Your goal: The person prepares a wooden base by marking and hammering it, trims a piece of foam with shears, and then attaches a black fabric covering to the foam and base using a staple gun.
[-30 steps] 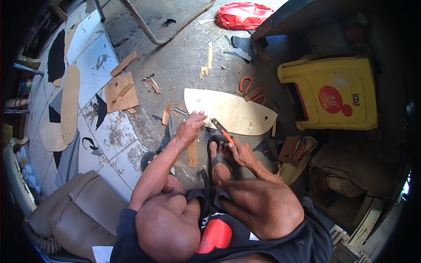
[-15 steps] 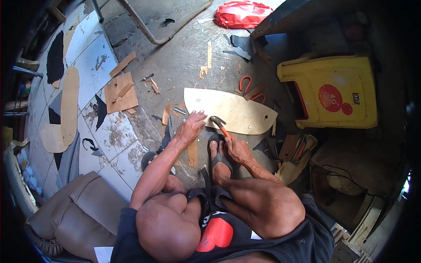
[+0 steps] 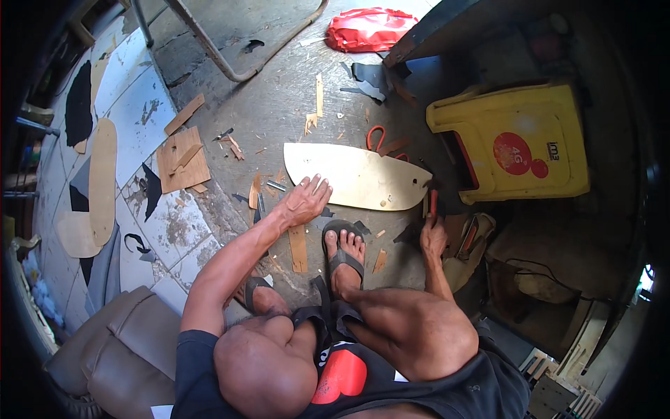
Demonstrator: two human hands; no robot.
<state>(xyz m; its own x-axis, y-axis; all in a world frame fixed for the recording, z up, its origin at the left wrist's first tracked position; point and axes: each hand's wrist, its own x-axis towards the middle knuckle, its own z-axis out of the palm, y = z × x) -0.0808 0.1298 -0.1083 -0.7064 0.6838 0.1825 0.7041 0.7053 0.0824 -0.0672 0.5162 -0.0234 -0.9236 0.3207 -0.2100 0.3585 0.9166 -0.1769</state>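
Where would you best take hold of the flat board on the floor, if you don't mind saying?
Probably the board's straight near edge, from the person's side. It lies flat, the left hand already rests on its near left corner, and scissors crowd the far curved edge. The right hand holds a red-handled tool at its right end.

Your left hand [image 3: 305, 201] rests on the near left end of the board [image 3: 356, 177]; your right hand [image 3: 433, 236] is by its right end, holding a tool [image 3: 433, 203]. Scissors [image 3: 377, 137] lie just beyond the board, the crate [image 3: 516, 143] to its right, your foot [image 3: 344, 251] nearer you.
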